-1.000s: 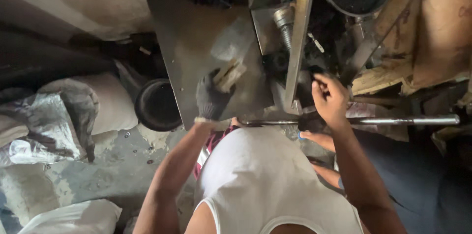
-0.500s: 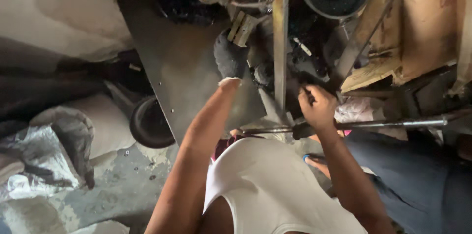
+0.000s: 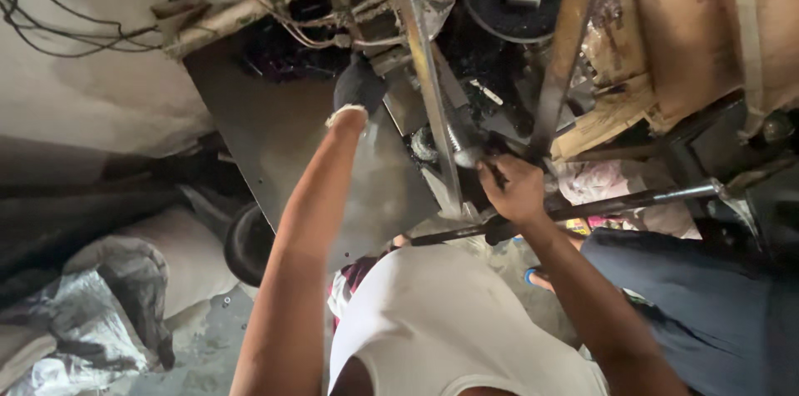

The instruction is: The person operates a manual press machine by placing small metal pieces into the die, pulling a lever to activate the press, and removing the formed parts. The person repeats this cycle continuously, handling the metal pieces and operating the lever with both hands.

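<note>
Here, the person's left hand (image 3: 358, 86), in a dark glove, reaches up against the flat grey metal sheet (image 3: 291, 134); its grip cannot be told. The bare right hand (image 3: 509, 188) closes around a dark part on the upright steel frame bar (image 3: 429, 88), above the long horizontal dark rod (image 3: 616, 203).

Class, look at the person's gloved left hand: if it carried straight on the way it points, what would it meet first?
Probably the bundle of wires and pipe just beyond the left hand; depth is unclear.

Two hands, one dark glove (image 3: 358, 84), one long rod (image 3: 599, 206).
</note>
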